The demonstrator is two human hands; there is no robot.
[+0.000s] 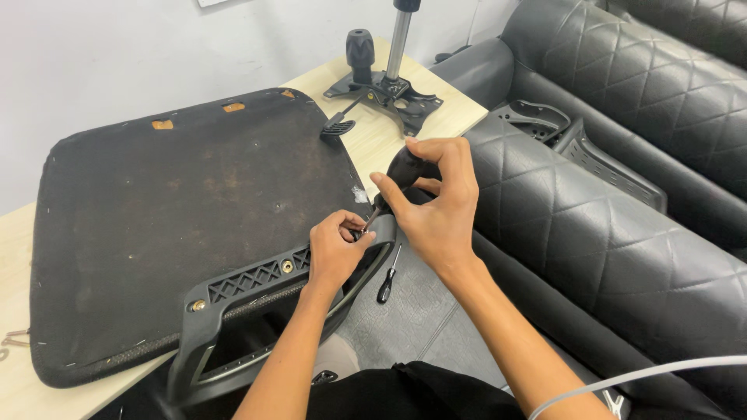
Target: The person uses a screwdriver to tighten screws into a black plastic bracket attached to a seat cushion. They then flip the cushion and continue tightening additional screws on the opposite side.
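hands: we see two bare hands, both ours, meeting at the right end of a black plastic armrest bracket (257,284).
right hand (436,204): closed round the fat black handle of a screwdriver (398,177), its tip slanting down to the left into the bracket.
left hand (336,250): fingertips pinched shut at the screwdriver tip, on the bracket; whatever small part it grips is hidden from us.
seat: one upturned seat cushion (171,210) with a dark fabric underside lies flat on the pale wooden bench (373,144); the bracket rests on its near edge.
screws: we count two brass-coloured ones in the bracket, one screw (287,266) near the middle, one at the left corner.
second tool: one smaller screwdriver (387,280) hangs just below the hands.
far bench: one chair mechanism plate (389,97) with an upright metal gas cylinder (400,39) and a black knob.
right side: a black quilted sofa (607,225), with one more armrest frame (576,144) lying on it.
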